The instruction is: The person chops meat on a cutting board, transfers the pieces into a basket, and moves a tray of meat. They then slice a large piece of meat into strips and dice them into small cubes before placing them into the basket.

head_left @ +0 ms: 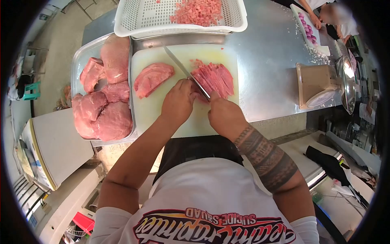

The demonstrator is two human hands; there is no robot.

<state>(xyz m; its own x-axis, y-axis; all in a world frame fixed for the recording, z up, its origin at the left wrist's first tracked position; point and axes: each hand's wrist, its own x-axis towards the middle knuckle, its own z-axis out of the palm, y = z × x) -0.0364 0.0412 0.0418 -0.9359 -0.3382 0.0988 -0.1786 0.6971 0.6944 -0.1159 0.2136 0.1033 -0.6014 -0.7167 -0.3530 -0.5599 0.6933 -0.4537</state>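
Observation:
My right hand (227,115) is closed around the handle of a kitchen knife (181,66). The blade slants up and left along the left side of a pile of raw meat strips (215,79). My left hand (178,101) has its fingers curled onto a piece of meat (199,96) beside the blade; the fingers partly hide that piece. A slab of sliced raw meat (153,78) lies to the left, apart from both hands. All of this rests on a white cutting board (185,127).
Left of the board, a metal tray (131,81) holds several large meat pieces (115,57). A white perforated basket (142,30) with diced meat (199,12) stands beyond. On the right are a scale (319,85) and a person's hand (315,20) near purple onions (307,30).

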